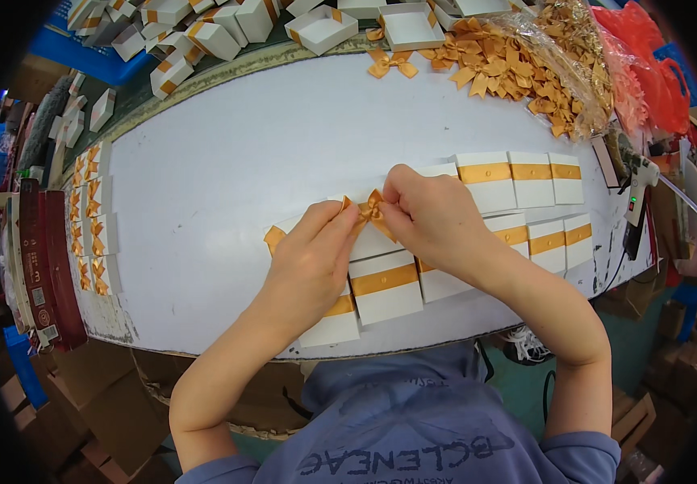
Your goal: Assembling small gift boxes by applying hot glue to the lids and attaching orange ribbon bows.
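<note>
Nearest me, on the white bench [227, 161], I have my left hand [312, 262] and right hand [429, 214] brought together, fingertips of both pinched on a small gold ribbon bow [371, 210] held just above a white box lid with a gold band [385, 284]. More banded lids [518, 179] lie in two rows to the right, beside a glue gun [637, 187] at the bench's edge. Farthest off I see a clear bag of loose gold bows [518, 68] and stacked white boxes [203, 32].

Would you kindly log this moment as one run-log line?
left hand: pinching gold bow | right hand: pinching gold bow | bow over: white box lid | nearby: glue gun
</note>
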Demonstrator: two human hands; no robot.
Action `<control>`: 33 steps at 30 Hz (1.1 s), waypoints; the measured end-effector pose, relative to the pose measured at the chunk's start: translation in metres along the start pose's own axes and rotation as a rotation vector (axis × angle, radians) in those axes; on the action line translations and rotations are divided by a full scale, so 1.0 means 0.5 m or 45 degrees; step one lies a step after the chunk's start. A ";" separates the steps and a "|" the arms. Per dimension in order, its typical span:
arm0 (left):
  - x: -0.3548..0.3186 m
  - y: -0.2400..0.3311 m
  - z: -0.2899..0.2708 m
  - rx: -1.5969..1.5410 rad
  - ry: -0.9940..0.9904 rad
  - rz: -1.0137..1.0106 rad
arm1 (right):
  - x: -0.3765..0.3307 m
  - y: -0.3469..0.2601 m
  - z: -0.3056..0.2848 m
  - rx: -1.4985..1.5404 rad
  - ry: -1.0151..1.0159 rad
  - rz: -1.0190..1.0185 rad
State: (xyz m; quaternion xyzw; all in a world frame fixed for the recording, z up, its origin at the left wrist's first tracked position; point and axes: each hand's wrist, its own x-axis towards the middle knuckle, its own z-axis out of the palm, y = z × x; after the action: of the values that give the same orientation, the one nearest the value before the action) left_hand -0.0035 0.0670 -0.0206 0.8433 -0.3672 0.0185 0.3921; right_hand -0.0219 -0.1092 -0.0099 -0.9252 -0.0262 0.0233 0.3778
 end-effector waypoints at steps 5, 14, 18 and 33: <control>0.004 -0.004 0.008 0.414 -0.087 0.098 | 0.005 0.009 0.017 -0.157 0.032 -0.026; -0.005 -0.004 0.004 0.631 -0.192 0.177 | 0.159 0.057 -0.061 -0.267 0.201 0.069; 0.004 0.003 0.006 0.686 -0.218 0.193 | 0.249 0.130 -0.073 -0.709 0.348 0.221; 0.206 0.000 -0.040 -0.490 -0.035 -0.448 | 0.098 0.014 -0.105 -0.233 0.583 -0.488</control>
State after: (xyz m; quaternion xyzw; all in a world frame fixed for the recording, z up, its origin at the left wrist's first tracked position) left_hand 0.0767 0.0181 0.0263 0.8043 -0.2168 -0.1314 0.5374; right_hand 0.0304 -0.1479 0.0215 -0.9147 -0.1164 -0.2599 0.2867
